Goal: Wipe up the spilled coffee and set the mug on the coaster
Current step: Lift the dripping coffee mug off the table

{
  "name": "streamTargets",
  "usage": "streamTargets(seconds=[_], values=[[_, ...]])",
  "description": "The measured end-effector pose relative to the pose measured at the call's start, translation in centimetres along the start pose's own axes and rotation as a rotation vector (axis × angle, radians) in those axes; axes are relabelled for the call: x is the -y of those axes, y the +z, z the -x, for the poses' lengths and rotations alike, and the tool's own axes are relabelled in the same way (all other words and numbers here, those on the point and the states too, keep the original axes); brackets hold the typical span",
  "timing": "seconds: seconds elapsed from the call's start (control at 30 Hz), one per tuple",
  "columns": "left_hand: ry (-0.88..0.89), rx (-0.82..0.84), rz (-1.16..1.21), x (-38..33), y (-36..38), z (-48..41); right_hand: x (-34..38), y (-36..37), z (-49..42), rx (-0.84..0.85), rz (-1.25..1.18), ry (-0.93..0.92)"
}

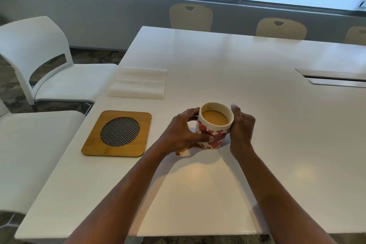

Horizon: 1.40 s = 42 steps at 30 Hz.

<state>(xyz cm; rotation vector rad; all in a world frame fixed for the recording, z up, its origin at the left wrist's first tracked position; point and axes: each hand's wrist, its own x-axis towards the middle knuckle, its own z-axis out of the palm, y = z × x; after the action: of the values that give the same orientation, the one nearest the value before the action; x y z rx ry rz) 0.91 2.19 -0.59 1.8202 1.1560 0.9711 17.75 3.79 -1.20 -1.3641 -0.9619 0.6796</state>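
Note:
A white mug with red hearts, nearly full of milky coffee, stands on the white table. My left hand wraps its left side at the handle, thumb across the front. My right hand presses against its right side. A streak of spilled coffee shows on the table just below my left hand, partly hidden by the hand. The square bamboo coaster with a dark woven round centre lies to the mug's left. A folded white paper towel lies beyond the coaster.
White chairs stand along the table's left edge, close to the coaster and towel. Beige chairs line the far side under the windows. A cable hatch is set into the table at the right.

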Motion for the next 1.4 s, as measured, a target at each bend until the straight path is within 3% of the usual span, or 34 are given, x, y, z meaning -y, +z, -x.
streamTargets(seconds=[0.5,0.97,1.4], values=[[0.038,0.014,-0.049,-0.5,-0.3,-0.5,-1.3,-0.3,-1.1,0.071,-0.049,-0.018],[0.073,-0.231,-0.146,-2.3,1.4,-4.1,1.2,0.1,-7.4,0.316,-0.193,-0.044],[0.072,-0.171,-0.111,-1.6,0.6,-13.0,1.8,2.2,-15.4,0.246,-0.132,0.019]])
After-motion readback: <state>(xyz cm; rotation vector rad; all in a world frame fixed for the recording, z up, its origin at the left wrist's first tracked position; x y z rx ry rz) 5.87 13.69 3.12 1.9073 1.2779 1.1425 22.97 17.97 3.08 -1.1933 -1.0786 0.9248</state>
